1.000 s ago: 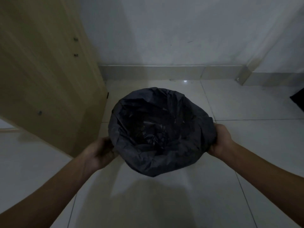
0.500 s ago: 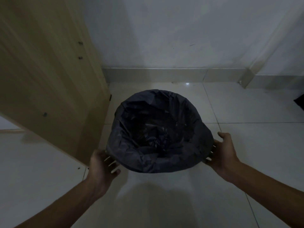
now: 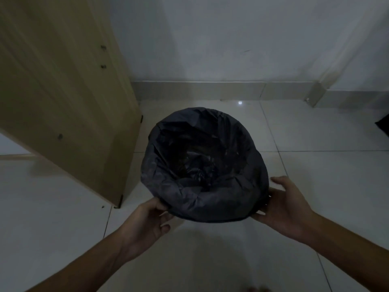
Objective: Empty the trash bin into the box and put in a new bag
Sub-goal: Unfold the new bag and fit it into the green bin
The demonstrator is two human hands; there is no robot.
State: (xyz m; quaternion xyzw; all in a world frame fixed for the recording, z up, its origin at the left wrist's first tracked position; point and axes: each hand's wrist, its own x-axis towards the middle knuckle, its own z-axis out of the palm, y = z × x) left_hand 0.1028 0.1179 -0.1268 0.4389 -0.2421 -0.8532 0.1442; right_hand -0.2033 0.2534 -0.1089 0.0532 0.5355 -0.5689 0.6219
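Fingers on the left hand (image 3: 145,223) are loosely curved, their tips at the lower left fold of the black bag (image 3: 212,204), the thumb against the plastic; whether they actually pinch it I cannot tell, since the tips are tucked under the fold. Those of the right hand (image 3: 286,209) are spread and fairly straight, palm turned toward the bin's right flank, touching or just short of it, holding nothing.

Between the two hands stands the trash bin (image 3: 205,165), upright on the pale tiled floor (image 3: 315,186), with the bag draped over its whole rim so none of the bin's own wall shows. Down inside it is too dark to say what lies there; only crumpled plastic glints.

To my eye the bag is thin, soft film: it will slide on itself, bunch up, and tear if pulled by one small pinch. The bin beneath looks a small, light household sort, so I'd judge it stiff enough to take from both sides at once, palms against the wall below the folded plastic, rather than by the loose overhang, which could slip off the rim. If the bag alone is to come out, gathering the rim fold all round seems the safer hold.

Just beside the bin on the left stands a wooden cabinet panel (image 3: 63,98), close enough to knock when lifting. Behind is a white wall (image 3: 231,39) with a grey skirting (image 3: 200,90). No box is in sight.
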